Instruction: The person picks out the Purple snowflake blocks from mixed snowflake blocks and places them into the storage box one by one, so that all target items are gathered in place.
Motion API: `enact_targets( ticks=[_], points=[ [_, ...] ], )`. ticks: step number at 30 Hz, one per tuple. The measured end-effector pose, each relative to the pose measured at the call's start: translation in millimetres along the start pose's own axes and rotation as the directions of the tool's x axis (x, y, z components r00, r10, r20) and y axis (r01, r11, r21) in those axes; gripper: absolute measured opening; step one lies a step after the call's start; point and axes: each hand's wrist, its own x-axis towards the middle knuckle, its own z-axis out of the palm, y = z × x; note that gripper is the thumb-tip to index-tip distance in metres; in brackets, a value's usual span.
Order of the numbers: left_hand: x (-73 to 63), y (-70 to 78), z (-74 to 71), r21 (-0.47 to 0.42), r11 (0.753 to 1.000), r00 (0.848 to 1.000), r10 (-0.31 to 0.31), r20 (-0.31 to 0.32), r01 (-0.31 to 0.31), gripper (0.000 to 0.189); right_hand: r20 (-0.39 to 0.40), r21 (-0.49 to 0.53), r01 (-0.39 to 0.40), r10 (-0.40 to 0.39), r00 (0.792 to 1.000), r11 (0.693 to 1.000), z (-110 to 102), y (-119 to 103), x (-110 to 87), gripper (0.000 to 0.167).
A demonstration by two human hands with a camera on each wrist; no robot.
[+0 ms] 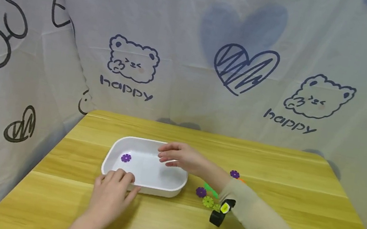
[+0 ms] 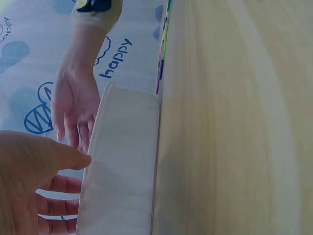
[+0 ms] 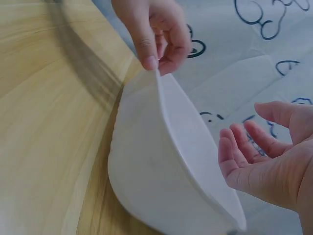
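A white plastic tray (image 1: 158,192) with rounded corners stands on the wooden table. My left hand (image 1: 110,192) holds its near rim at the left, thumb on the outer wall and fingers over the inside. One purple flower-shaped disc (image 1: 126,157) lies on the tray's floor. Above the tray's right part is my right hand (image 1: 177,156), palm facing left and fingers loosely bent with nothing in them. The right wrist view has this hand (image 3: 266,152) beside the tray's rim, thumb apart from the fingers.
Right of the tray, partly behind my right forearm, lie several flower-shaped discs: purple (image 1: 201,192), yellow-green (image 1: 208,201), green (image 1: 211,189) and another purple one (image 1: 234,174). A printed cloth (image 1: 182,75) hangs behind the wooden table (image 1: 153,227). A black strap (image 1: 217,218) is on my right wrist.
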Motion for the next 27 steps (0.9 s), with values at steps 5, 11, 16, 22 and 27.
enact_targets(
  ticks=[5, 11, 16, 22, 27],
  points=[
    [-0.1, -1.0, 0.1, -0.002, 1.0, 1.0, -0.001, 0.001, 0.001, 0.024, -0.019, 0.022, 0.047, -0.047, 0.999, 0.999, -23, -1, -30.9, 0.038],
    [0.5, -1.7, 0.9, -0.002, 1.0, 1.0, -0.003, 0.018, 0.003, 0.024, -0.115, 0.032, 0.1, -0.096, 0.989, 0.994, -50, 4, -65.9, 0.035],
    [1.0, -0.7, -0.7, -0.007, 1.0, 1.0, -0.001, 0.015, 0.001, 0.024, -0.215, -0.005, 0.117, -0.116, 0.97, 0.993, -65, 16, -85.8, 0.035],
    [1.1, 0.2, -1.4, -0.005, 1.0, 1.0, 0.008, 0.007, -0.008, 0.024, -0.293, -0.155, 0.125, -0.167, 0.941, 0.98, -69, 38, -101.4, 0.038],
    [0.6, -0.2, -1.2, -0.008, 1.0, 1.0, 0.001, 0.018, -0.001, 0.023, -0.322, -0.327, 0.077, -0.187, 0.928, 0.942, -66, 62, -105.7, 0.038]
  ],
)
